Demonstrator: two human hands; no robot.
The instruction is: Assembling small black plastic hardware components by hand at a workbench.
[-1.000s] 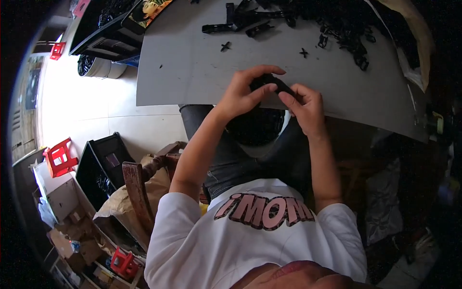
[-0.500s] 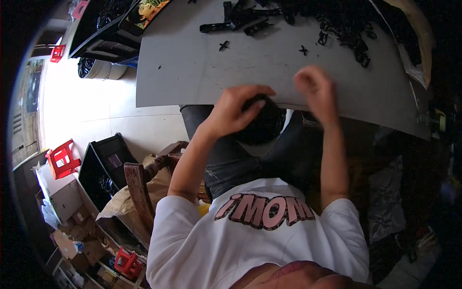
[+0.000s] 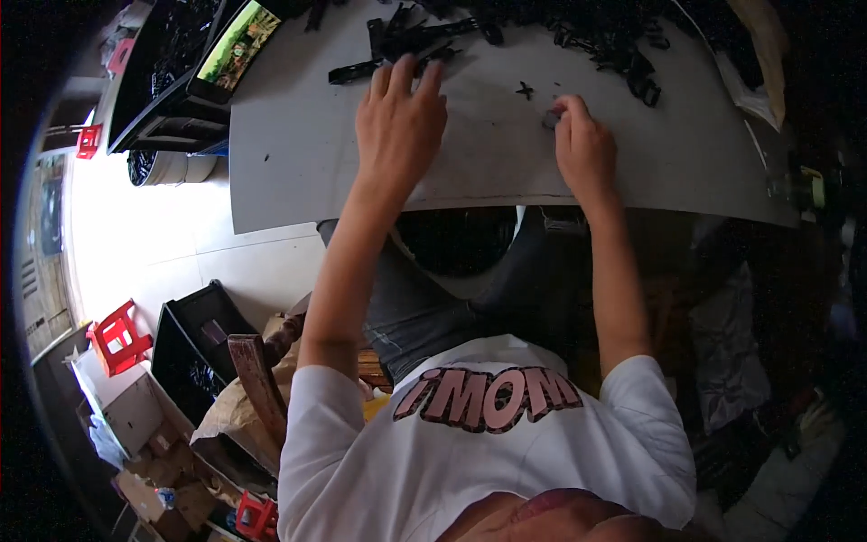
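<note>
My left hand reaches over the grey table with its fingers stretched out and apart. Its fingertips are at a long black plastic part, on the near side of a loose heap of black plastic parts. My right hand is above the table to the right, thumb and forefinger curled together. A small dark patch shows at those fingertips, too unclear to name. Just beyond and left of it lies a small black cross-shaped piece.
Another pile of black parts covers the table's far right. A lit screen leans on a black crate at the left. A round dark bucket stands between my legs under the table edge. Red stools stand left.
My left hand has moved from above the bucket forward and left to the black parts. My right hand has moved slightly forward and left. The head view has shifted a little.
</note>
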